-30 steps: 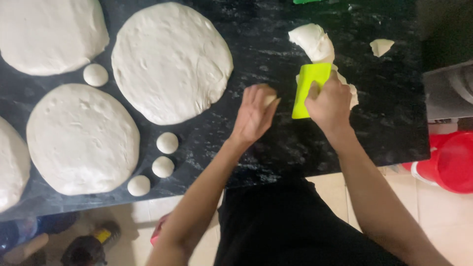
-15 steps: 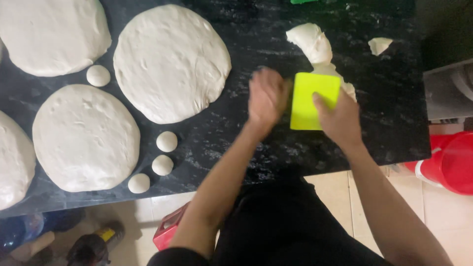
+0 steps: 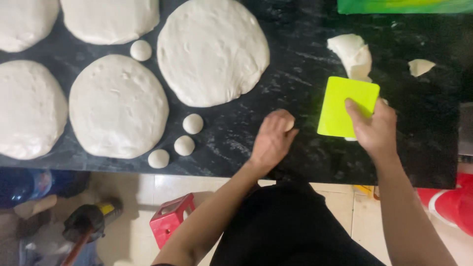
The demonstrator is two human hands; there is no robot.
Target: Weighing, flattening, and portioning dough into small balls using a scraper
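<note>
Lime-yellow scraper [image 3: 347, 107], pale cream-white dough rounds [image 3: 213, 51] and small balls [image 3: 192, 123]. Black counter [image 3: 295, 74] with white marbling. Red stool [image 3: 171, 226], red tub [image 3: 451, 202].

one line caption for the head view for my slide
Left hand cups a small dough ball while right hand holds a yellow-green scraper on a dark counter.

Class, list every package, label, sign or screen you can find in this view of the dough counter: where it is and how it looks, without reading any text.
Green and yellow package-like strip: top right edge of the dark marble counter, cut off by the frame; its kind cannot be told for sure.
No labels, signs or screens are visible.
</note>
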